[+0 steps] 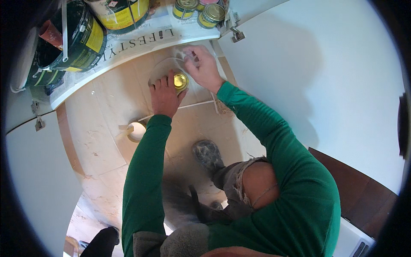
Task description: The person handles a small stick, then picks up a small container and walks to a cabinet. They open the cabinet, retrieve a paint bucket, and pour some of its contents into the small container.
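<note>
My left hand is closed around the side of a small round tin with a shiny gold top, its thumb along the near edge. The tin stands on the floor just below the front of a paper-lined shelf. Beyond and to the right of it, my right hand is raised, fingers curled and slightly blurred. Something clear and pale, like thin plastic, shows at its fingertips, but what it is cannot be made out. A faint see-through sheet or disc lies behind the tin.
On the newspaper lining stand a dark bucket holding a reddish tube, a large paint can and small tins. A tape roll lies by my left forearm. White cabinet doors swing out on both sides. My shoe is below.
</note>
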{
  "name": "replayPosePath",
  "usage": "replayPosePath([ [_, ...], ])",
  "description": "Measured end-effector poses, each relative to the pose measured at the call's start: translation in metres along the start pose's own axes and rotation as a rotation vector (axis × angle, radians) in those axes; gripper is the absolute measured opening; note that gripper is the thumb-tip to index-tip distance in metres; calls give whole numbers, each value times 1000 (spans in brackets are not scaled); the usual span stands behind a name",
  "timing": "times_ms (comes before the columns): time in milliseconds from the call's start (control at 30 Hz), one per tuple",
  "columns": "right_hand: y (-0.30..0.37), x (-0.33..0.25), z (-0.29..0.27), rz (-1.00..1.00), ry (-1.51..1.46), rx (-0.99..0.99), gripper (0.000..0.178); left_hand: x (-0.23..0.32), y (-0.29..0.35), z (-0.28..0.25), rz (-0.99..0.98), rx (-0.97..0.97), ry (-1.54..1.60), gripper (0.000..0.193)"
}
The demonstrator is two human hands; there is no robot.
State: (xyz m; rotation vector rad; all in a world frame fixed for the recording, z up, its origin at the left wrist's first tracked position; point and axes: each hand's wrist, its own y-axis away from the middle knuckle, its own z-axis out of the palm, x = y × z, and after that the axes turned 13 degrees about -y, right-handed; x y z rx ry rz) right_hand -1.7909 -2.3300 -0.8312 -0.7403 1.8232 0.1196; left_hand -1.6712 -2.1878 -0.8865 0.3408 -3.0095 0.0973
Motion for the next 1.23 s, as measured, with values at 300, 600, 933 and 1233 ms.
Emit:
replayPosePath([
  [300, -175, -58, -39, -193, 713, -239, 57, -3, 1, -1, -17, -31, -55, 86],
  [600, -187, 3, -31, -127, 973, -393, 53, -5, -5, 5, 112, -18, 13, 86],
  [933, 3, -30, -20, -117, 431, -466, 65, -1, 69, -58, 152, -139, 176, 83],
  [1233, 114, -31, 38, -132, 345, -995, 67, -16, 232, -80, -65, -297, 224, 87],
])
